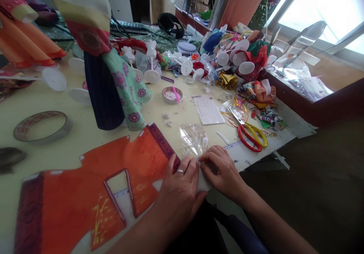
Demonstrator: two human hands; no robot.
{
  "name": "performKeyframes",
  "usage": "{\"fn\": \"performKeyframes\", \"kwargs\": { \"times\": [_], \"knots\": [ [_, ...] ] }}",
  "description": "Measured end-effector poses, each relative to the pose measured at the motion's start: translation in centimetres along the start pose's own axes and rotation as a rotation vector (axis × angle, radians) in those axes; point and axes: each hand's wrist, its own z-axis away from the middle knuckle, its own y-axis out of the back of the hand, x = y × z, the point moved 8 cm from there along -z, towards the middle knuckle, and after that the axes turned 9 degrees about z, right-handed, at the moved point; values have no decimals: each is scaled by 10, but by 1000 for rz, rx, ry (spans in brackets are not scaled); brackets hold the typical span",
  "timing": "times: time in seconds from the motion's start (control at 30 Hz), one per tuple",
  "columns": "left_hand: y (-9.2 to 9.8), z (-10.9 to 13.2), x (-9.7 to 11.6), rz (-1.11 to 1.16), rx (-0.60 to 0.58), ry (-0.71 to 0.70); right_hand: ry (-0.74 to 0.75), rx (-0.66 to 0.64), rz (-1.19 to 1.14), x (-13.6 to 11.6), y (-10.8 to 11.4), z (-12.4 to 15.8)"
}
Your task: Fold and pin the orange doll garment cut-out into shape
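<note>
Head view: clear packet (pixel 195 138), its near end hidden by hands (pixel 179 187).

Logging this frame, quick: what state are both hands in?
Left hand: fingers bent at the near edge of the bag; grip cannot be told.
Right hand: fingers curled, tips at the same edge; grip cannot be told.

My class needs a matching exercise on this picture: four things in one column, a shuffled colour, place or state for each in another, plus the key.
Column one
1. Scissors
2. Left hand
3. Plastic packet
4. Headphones

Column two
A. Transparent
B. Black, towards the back
C. Partly red, partly yellow
D. Wearing a ring

Pairs: 1-C, 2-D, 3-A, 4-B
</note>
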Motion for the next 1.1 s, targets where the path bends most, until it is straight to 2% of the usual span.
{"fn": "performKeyframes", "kwargs": {
  "times": [0.2,0.43,0.7,0.77,0.97,1.03,1.1],
  "knots": [
    [1,0,1,0,-4,-6,-7,13,3,2,1,2],
    [6,-1,1,11,-22,-9,-46,91,110,17,19,17],
    [11,-3,0,55,-15,9,53,-15,274,0,14,29],
    [15,-2,2,74,18,2,78,-31,328,-3,12,27],
    [41,13,18,172,255,-59,189,-56,455,-5,6,20],
    [44,21,24,270,285,-75,196,-47,452,-4,5,19],
    [40,25,26,470,247,-41,179,-26,416,-1,6,18]
  ]
}}
